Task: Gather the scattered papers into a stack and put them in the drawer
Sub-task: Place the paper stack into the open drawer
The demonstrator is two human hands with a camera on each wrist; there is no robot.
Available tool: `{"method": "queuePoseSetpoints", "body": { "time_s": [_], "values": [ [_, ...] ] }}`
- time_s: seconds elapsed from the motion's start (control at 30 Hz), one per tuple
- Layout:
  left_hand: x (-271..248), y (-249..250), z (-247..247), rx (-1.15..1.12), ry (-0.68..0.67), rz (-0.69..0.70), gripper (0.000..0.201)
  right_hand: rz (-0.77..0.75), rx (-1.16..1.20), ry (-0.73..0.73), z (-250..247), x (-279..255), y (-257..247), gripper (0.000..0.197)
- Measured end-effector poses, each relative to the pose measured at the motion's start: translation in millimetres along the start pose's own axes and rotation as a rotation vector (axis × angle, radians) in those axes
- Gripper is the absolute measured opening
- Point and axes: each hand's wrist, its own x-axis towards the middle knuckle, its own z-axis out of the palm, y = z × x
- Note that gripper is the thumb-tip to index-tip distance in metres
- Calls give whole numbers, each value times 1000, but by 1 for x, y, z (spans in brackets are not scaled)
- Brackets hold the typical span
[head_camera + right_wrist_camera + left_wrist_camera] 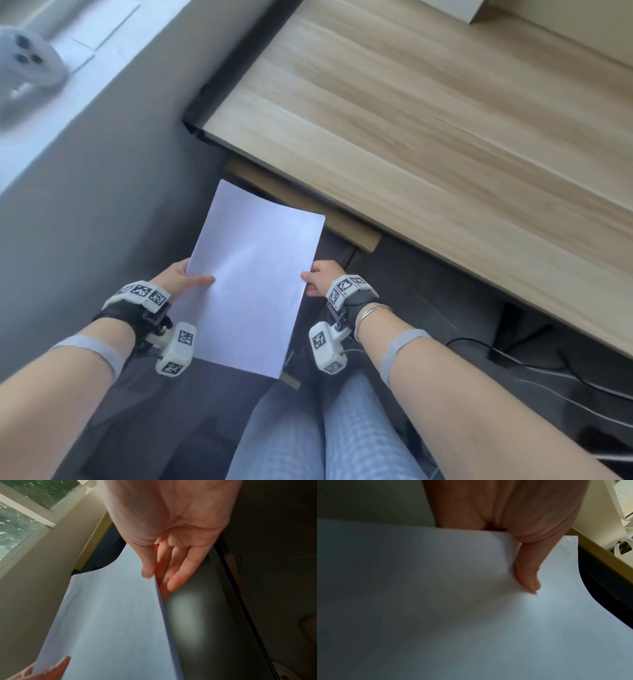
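Observation:
A squared-up stack of white papers (255, 274) hangs over my lap, held by both hands at its near half. My left hand (200, 279) grips the left edge, thumb (529, 574) flat on the top sheet (453, 615) and fingers hidden underneath. My right hand (310, 279) pinches the right edge, thumb above and fingers (178, 573) below the papers (111, 615). The stack's far end overlaps the wooden drawer front (346, 226) that juts out under the desk. The drawer's inside is hidden.
The light wooden desk top (445, 120) fills the upper right. A grey wall and a white window sill (51, 113) with a white object (27, 65) lie to the left. Black cables (548, 370) run over the floor at right. My legs in jeans (325, 438) are below.

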Motion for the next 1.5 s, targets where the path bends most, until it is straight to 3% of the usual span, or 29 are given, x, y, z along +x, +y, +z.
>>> {"method": "queuePoseSetpoints", "body": {
  "time_s": [0.1,0.37,0.53,0.7,1.1,1.3,1.5],
  "values": [
    [16,-8,-3,43,-15,-18,40,59,27,27,15,11,14,28],
    [71,-20,8,203,-17,-50,41,163,124,30,29,47,45,14],
    [99,-13,19,294,-22,-26,41,170,150,17,28,63,54,29],
    [132,-4,36,339,19,27,39,139,238,125,13,84,62,52],
    [174,13,82,341,-40,16,39,71,182,365,-24,102,67,26],
    [191,19,92,340,-40,21,39,54,172,387,-29,108,69,22],
    [206,20,99,372,3,1,39,79,161,360,-34,113,70,31]
  ]
}}
